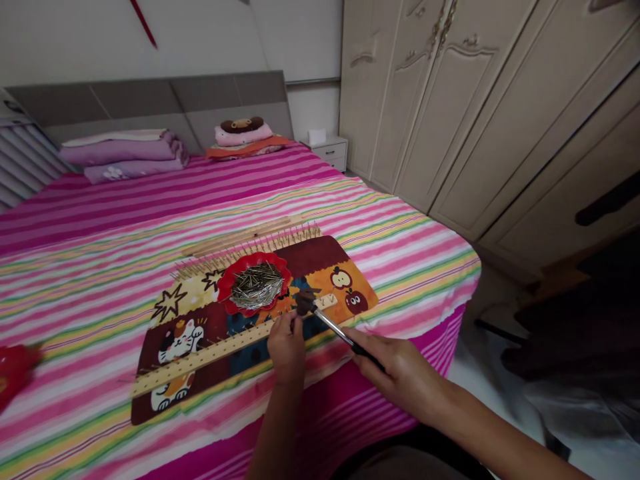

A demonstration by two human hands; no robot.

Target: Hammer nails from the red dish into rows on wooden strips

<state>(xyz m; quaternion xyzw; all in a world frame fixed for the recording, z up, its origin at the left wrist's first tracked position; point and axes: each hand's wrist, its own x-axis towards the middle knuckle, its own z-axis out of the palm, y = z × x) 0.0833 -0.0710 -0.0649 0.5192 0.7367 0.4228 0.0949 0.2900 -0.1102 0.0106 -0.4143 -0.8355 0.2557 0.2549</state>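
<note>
My right hand (pixel 395 373) is closed round the handle of a small hammer (pixel 320 313), whose dark head hovers over a wooden strip (pixel 215 350) lying on a patterned mat (pixel 200 320). My left hand (pixel 286 343) pinches at the strip just below the hammer head; what it holds is too small to make out. A red scalloped dish (pixel 227 280) full of thin metal nails (pixel 256 287) sits on the mat just beyond the strip. Further back, another wooden strip (pixel 250 247) stands with a row of nails sticking up.
All of this lies on a bed with a pink striped cover (pixel 100 220). Folded bedding (pixel 123 153) and a plush toy (pixel 243 125) rest by the headboard. Cream wardrobe doors (pixel 450 100) line the right side. A red object (pixel 15 373) lies at the left edge.
</note>
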